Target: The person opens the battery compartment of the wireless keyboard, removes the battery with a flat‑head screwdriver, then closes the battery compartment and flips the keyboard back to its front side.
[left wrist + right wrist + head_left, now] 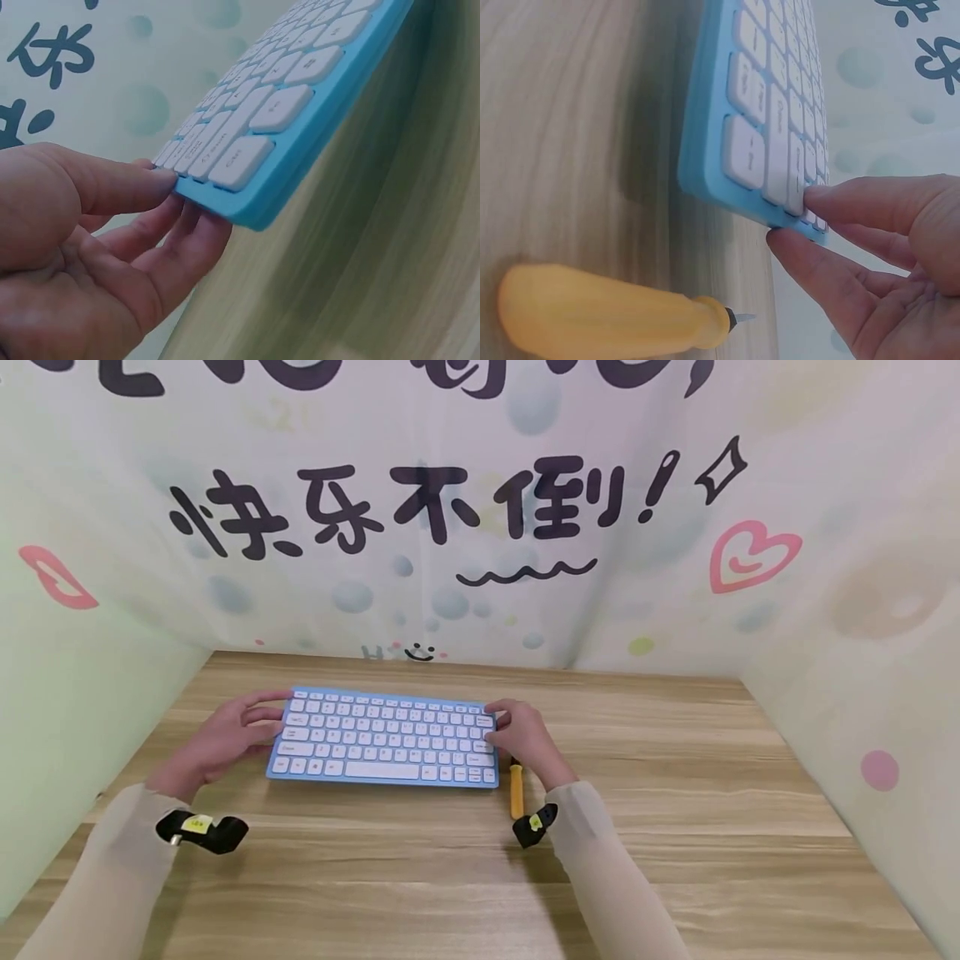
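A light blue keyboard (pixel 386 739) with white keys is held level across both hands, keys up. Wrist views show it raised off the table, its shadow on the wood below. My left hand (pixel 228 737) pinches its left end, thumb at the top edge and fingers underneath, as the left wrist view shows. At the other end, my right hand (pixel 525 739) pinches the right edge (pixel 757 210) between thumb and fingers. A yellow-handled tool (pixel 517 792) with a dark collar and short thin metal tip (pixel 744 317) lies on the table just below the right hand.
The wood-grain table (pixel 420 877) runs back to a printed cloth wall (pixel 315 618) with large dark lettering. Pale side walls (pixel 67 693) close in left and right. Each wrist carries a black strap-mounted camera (pixel 213 833).
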`<state>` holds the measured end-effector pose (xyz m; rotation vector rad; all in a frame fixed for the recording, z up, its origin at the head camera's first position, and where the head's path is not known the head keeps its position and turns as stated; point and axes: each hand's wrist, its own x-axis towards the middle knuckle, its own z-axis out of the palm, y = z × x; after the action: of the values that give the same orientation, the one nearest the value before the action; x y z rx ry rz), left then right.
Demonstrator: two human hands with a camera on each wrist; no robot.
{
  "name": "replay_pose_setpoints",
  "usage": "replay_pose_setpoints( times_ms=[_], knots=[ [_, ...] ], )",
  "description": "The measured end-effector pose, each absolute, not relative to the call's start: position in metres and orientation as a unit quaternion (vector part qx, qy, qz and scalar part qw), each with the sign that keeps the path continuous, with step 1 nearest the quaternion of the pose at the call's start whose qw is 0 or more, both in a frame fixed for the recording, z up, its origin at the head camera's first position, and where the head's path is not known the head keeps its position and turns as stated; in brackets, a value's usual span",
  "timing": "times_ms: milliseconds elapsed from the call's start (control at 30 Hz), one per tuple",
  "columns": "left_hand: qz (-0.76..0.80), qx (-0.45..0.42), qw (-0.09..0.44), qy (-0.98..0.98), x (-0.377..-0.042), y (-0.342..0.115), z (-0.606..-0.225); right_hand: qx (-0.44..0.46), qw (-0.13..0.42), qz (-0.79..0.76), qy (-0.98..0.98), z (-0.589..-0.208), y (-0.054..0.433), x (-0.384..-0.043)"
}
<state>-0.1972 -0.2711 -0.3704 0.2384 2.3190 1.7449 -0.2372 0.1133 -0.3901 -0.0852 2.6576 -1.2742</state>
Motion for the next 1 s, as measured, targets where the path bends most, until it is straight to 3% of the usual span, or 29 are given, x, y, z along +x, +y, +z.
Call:
replay_pose_setpoints(
  times_ms=[500, 1000],
  knots=[
    [0.730, 0.165, 0.136, 0.649, -0.194, -0.269, -0.353, -0.028, 0.106, -0.464, 0.879, -0.381, 0.118, -0.238],
    [0.705, 0.175, 0.127, 0.676, -0.182, -0.264, -0.330, -0.024, 0.126, -0.501, 0.856, -0.383, 0.118, -0.238]
  ],
)
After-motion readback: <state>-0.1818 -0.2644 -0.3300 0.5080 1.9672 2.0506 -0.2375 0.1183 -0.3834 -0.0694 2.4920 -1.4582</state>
